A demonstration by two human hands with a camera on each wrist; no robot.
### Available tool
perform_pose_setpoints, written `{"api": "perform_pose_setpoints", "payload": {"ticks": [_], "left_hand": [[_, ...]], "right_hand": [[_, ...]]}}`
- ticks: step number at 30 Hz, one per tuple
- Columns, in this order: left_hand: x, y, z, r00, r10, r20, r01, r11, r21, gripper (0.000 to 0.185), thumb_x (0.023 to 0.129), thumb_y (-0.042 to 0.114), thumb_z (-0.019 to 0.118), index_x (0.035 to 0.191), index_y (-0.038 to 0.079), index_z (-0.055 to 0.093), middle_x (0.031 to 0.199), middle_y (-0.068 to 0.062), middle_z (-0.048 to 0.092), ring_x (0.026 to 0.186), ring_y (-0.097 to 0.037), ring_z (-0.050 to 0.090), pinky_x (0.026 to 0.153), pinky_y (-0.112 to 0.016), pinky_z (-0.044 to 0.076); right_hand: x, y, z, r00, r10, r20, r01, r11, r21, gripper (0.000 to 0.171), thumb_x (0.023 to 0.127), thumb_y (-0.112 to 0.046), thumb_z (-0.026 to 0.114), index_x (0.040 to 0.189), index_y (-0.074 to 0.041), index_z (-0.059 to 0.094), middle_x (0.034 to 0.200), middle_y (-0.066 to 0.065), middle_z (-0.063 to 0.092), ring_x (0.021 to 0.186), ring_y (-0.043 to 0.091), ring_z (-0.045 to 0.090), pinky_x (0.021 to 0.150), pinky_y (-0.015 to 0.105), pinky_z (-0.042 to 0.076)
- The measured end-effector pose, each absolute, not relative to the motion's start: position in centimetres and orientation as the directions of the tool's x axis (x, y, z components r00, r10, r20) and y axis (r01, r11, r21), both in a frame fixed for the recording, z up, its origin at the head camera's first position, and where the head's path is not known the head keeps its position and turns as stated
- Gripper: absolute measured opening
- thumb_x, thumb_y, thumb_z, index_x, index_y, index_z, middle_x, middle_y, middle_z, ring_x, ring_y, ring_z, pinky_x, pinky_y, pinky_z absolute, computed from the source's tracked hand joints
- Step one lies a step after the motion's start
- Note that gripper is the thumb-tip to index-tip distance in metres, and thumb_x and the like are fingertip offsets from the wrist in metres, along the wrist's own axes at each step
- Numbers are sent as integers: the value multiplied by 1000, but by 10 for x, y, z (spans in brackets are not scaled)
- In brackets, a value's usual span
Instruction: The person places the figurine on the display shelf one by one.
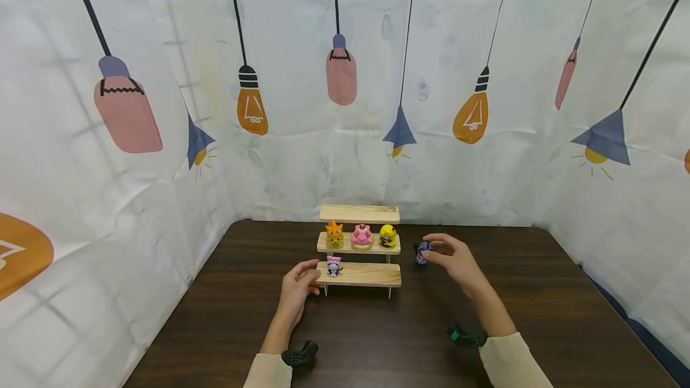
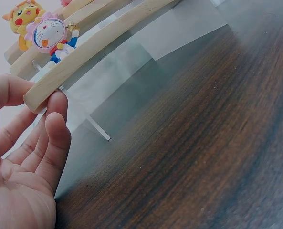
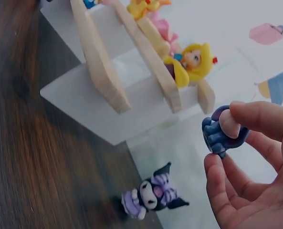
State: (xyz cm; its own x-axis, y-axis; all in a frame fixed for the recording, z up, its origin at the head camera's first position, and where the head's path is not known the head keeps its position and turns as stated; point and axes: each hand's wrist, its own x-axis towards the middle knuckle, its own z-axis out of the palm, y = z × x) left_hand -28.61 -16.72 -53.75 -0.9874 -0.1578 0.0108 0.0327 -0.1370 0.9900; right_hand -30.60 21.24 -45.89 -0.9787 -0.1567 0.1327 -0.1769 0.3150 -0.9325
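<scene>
My left hand (image 1: 297,287) pinches the left end of the lowest board of a three-tier wooden display shelf (image 1: 366,275), thumb above and fingertips below. Near that end sits a figurine with a pink petal-like hood (image 2: 49,34). Between the thumb and fingers of my right hand (image 3: 260,167) is a small dark-blue figurine (image 3: 222,131), held in the air right of the shelf. Below it a black-and-purple figurine (image 3: 153,193) stands on the table. The middle board carries an orange-and-yellow figurine (image 1: 334,234), a pink one (image 1: 362,237) and a yellow-haired one (image 1: 387,236).
The shelf's top board (image 1: 359,214) carries nothing and stands near the back edge of the dark wooden table (image 1: 377,340). Clear side panels (image 2: 96,126) support the boards. A white curtain (image 1: 312,166) printed with lamps hangs behind and at both sides.
</scene>
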Motion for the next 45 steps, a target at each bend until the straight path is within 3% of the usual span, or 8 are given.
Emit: {"api": "perform_pose_setpoints", "payload": {"ticks": [5,15,25,32,37,45], "left_hand": [[-286,-167,-537,-987,-160,8,31,-139,990,35,95,3,62,129,-3,63,86,-2,70,68,-17,65,56,-24,54],[-285,-167,-537,-987,-160,8,30,-138,990,34,95,4,62,129,-2,64,88,-2,71,68,-17,65,57,-25,54],[-285,-168,-537,-987,-161,9,31,-136,990,35,95,3,62,129,-2,64,91,-3,72,68,-16,65,56,-24,54],[-285,-168,-537,-987,-159,13,35,-139,990,35,95,3,62,129,-3,63,92,-3,72,67,-15,65,56,-24,54],[-285,-167,-537,-987,-158,11,34,-144,989,34,95,3,62,129,-3,63,93,-3,72,67,-15,66,56,-24,54],[-286,-167,-537,-988,-154,10,33,-150,988,37,95,3,62,131,-6,61,100,-16,72,68,-16,65,56,-24,54]], "right_hand": [[-302,203,-453,-975,-165,145,-188,284,-940,43,95,-22,73,135,-9,62,132,22,59,108,27,61,92,37,52],[-295,187,-448,-967,-203,153,-204,258,-945,43,94,-22,74,134,-10,63,130,21,59,106,28,63,91,35,55],[-292,164,-452,-955,-241,171,-228,234,-945,43,93,-20,76,132,-7,64,125,21,62,103,28,63,90,43,57],[-286,144,-461,-939,-294,180,-251,222,-942,42,93,-20,76,131,-6,65,123,19,66,101,23,65,83,30,57],[-283,128,-470,-936,-298,187,-262,234,-936,41,92,-20,77,130,-9,67,123,15,65,106,22,64,87,26,54],[-277,105,-483,-922,-310,231,-317,261,-912,35,90,-19,78,124,-14,70,118,12,67,103,22,64,87,29,54]]}}
